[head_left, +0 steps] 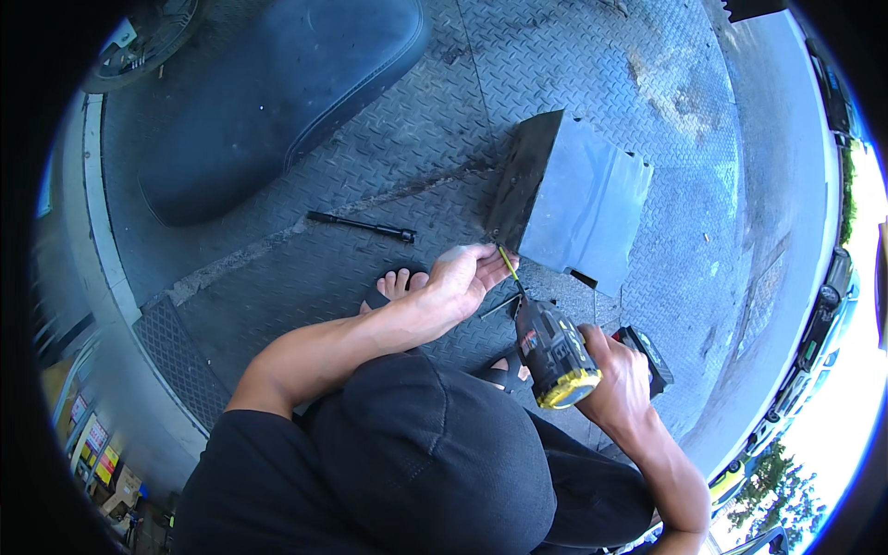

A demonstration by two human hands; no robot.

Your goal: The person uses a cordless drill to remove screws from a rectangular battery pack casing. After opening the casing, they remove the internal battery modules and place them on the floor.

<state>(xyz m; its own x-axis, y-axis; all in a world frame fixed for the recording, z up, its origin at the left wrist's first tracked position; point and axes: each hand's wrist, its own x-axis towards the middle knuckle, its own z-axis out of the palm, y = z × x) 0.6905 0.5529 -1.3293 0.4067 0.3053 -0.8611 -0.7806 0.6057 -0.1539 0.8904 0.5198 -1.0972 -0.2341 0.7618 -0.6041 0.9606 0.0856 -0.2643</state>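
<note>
My right hand (618, 379) grips a black and yellow cordless power driver (553, 351) by its handle, with the battery at the far side of my grip. From its nose runs a long thin bit with a yellow-green shaft (508, 262), angled up and left. My left hand (467, 279) is open with the palm turned up. Its fingers reach to the bit's tip; whether they touch it I cannot tell. Just beyond the tip stands a grey box-shaped cover (583, 203), its lower left corner close to my left fingertips. A small thin metal tool (499, 307) lies under my left hand.
A black extension bar (361, 226) lies on the diamond-plate floor (416, 120). Further left rests a long black padded seat (287, 102). A wheel (143, 46) shows at the far left. My feet are below my hands. Shelved goods (97, 453) stand at lower left; parked cars (828, 305) line the right.
</note>
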